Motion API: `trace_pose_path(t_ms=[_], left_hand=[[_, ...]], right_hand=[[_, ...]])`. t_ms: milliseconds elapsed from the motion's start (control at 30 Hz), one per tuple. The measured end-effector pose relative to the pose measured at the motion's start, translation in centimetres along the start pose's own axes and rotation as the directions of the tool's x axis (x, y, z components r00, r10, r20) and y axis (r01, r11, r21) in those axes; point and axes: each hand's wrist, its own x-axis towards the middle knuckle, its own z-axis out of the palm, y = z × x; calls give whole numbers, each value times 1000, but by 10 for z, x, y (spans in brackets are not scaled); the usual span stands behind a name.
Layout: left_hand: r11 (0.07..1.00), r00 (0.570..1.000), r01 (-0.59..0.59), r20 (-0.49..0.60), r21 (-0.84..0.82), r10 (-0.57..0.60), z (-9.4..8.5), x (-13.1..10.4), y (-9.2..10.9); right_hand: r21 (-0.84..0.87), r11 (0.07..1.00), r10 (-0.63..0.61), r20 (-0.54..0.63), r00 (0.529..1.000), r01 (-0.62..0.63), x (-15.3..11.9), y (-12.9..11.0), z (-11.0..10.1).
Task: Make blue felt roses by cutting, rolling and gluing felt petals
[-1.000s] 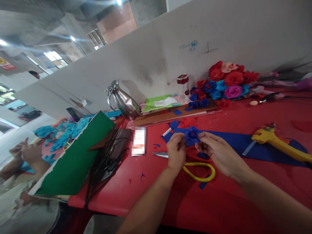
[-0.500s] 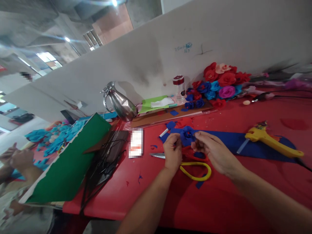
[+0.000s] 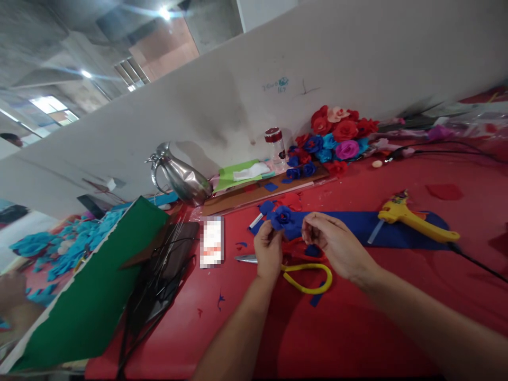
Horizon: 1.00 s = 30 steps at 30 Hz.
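A blue paper flower point(image 3: 283, 216) with a dark centre and a wide outer petal is pinched from below in my left hand point(image 3: 270, 247). To its right, my right hand point(image 3: 335, 244) is raised with fingers curled and tips drawn together, a small gap apart from the flower. Whether anything tiny sits between those fingertips is hidden. Under my hands lie yellow-handled scissors point(image 3: 326, 280), blades pointing left, along with red paper pieces point(image 3: 296, 248). A long blue paper strip point(image 3: 357, 228) stretches behind my right hand.
A yellow glue gun point(image 3: 413, 219) rests on the strip at right, its cord trailing. Behind stand a steel jug point(image 3: 180, 177), a lidded glass jar point(image 3: 277, 151) and heaped paper flowers point(image 3: 345, 129). Left is a green board point(image 3: 91, 296); beyond it, a co-worker's blurred hand point(image 3: 16, 296).
My right hand has come off the flower and moved slightly away to the right. The left hand still holds the flower. The whole view has shifted, so the table appears further left.
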Motion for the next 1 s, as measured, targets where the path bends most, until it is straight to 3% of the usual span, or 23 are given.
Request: trace_pose_path(t_ms=[167, 333, 533, 800, 1000], left_hand=[[998, 999, 44, -19, -42, -45, 1, 1, 0], [997, 998, -66, 24, 37, 65, -3, 0, -3], [981, 981, -172, 109, 90, 162, -4, -1, 2], [993, 990, -116, 83, 16, 114, -2, -1, 1], [999, 999, 17, 37, -29, -16, -1, -1, 2]], right_hand=[[-14, 1000, 10, 4, 1000, -10, 2, 2, -2], [-101, 995, 1, 67, 998, 5, 0, 4, -2], [-125, 991, -32, 39, 999, 37, 2, 7, -2], [-105, 991, -80, 74, 994, 88, 0, 7, -1], [-5, 995, -96, 36, 995, 96, -1, 5, 0]])
